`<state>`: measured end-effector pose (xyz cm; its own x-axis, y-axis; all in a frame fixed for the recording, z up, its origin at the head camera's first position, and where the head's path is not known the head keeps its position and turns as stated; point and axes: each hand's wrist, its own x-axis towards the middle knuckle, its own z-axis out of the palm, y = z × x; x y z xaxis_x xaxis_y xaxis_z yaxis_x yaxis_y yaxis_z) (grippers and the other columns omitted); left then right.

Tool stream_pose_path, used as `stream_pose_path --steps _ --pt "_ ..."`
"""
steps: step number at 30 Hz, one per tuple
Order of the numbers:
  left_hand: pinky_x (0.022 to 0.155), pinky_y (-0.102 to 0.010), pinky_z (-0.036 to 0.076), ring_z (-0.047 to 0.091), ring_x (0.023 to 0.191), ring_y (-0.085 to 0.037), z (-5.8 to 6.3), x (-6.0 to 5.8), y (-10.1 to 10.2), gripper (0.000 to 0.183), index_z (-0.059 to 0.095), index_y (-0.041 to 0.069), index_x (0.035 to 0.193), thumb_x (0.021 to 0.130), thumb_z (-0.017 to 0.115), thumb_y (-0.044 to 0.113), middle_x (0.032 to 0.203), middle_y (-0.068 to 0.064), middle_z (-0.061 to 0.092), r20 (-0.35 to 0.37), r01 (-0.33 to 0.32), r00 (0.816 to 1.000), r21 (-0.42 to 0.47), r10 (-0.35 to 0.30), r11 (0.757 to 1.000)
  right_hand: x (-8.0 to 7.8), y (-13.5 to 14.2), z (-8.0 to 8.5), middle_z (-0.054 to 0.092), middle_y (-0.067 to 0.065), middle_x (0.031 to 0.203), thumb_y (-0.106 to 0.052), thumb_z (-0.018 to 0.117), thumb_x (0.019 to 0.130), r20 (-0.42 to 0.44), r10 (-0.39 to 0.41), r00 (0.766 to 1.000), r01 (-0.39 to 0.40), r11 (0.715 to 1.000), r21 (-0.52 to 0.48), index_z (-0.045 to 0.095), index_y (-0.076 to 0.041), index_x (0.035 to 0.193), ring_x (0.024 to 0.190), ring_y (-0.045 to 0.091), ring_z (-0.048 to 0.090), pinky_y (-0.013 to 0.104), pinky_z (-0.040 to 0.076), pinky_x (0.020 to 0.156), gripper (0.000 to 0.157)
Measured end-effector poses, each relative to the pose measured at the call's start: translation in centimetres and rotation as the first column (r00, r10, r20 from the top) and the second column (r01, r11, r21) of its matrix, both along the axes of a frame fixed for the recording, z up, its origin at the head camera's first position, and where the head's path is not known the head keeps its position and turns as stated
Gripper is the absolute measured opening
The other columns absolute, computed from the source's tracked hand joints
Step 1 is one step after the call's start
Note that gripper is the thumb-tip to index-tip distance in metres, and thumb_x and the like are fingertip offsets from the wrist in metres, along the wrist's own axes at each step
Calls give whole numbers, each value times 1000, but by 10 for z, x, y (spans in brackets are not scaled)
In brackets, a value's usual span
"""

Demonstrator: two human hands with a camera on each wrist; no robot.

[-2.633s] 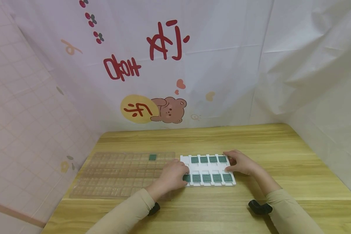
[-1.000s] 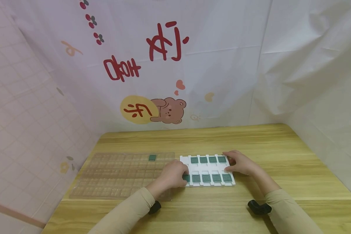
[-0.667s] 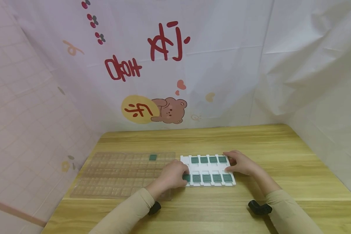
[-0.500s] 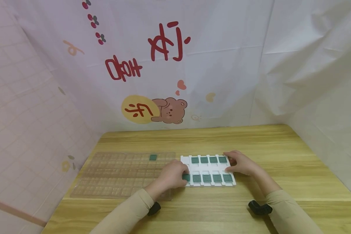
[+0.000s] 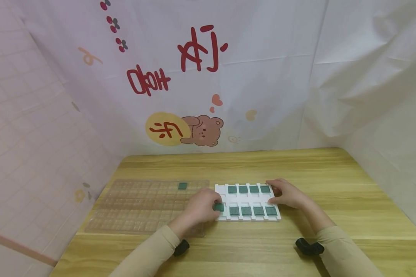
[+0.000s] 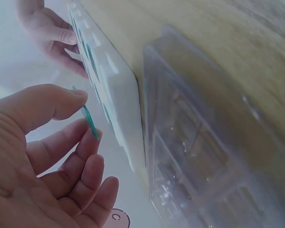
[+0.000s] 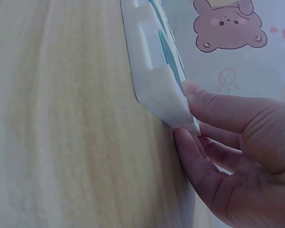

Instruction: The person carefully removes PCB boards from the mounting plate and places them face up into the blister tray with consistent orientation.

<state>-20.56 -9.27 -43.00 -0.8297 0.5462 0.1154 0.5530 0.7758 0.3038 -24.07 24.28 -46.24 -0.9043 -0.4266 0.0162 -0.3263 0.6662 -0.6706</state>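
Note:
Between thumb and fingers, my left hand (image 5: 201,206) pinches a thin green square chip (image 6: 89,119) by its edges. The chip is raised just over the near left slot of the white tray (image 5: 237,199), tilted in the left wrist view. Several other green chips, such as this gridded chip (image 5: 247,211), lie in two rows in the tray. At the tray's right end, my right hand (image 5: 287,193) grips the short side, thumb on the top edge (image 7: 185,90) and fingers at the lower edge. The far left slot holds no chip.
A clear plastic tray (image 5: 135,206) with many small compartments lies left of the white tray, partly under my left forearm. A single green chip (image 5: 182,186) sits in its back row. Both rest on a wooden table (image 5: 249,250); a white printed curtain (image 5: 263,77) hangs behind.
My left hand has lifted the green chip out of the white tray's near left slot and shifted slightly left. The right hand stays on the tray.

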Motion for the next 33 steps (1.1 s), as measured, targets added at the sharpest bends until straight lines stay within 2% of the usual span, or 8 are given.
stream_pose_path --steps 7,12,17,24,33 --pt "79 -33 48 57 88 -16 2 -1 -8 21 74 10 95 75 79 14 93 1 68 48 -52 998 68 49 996 0 1 -1 49 30 128 -19 82 81 -13 0 1000 0 1000 9 47 12 138 106 34 56 51 46 93 74" --pt "79 -33 48 57 87 -16 4 -7 -18 18 74 11 93 76 79 13 90 2 66 13 -50 999 124 49 991 0 1 -2 49 30 128 -19 82 81 -11 -2 1000 2 1000 0 47 12 138 105 35 57 51 46 92 74" --pt "73 -33 50 58 81 -16 13 -14 -29 12 71 13 86 76 75 8 89 2 67 4 -63 998 207 64 976 0 2 -1 49 30 129 -19 82 81 -3 -3 1000 3 1000 -9 47 12 138 106 35 57 51 47 92 74" --pt "84 -42 50 62 97 -23 25 -21 -43 18 74 12 96 79 78 10 98 0 68 55 -181 983 265 173 947 -1 2 -1 50 29 128 -19 82 81 -3 -7 1000 7 1000 6 47 11 138 104 33 57 50 47 91 73" --pt "90 -46 48 60 104 -30 32 -32 -60 19 74 11 98 79 77 9 99 -1 69 47 -218 976 287 214 933 -1 2 -2 50 28 128 -20 83 81 -7 -5 1000 5 1000 5 48 11 138 104 33 57 50 47 91 74"
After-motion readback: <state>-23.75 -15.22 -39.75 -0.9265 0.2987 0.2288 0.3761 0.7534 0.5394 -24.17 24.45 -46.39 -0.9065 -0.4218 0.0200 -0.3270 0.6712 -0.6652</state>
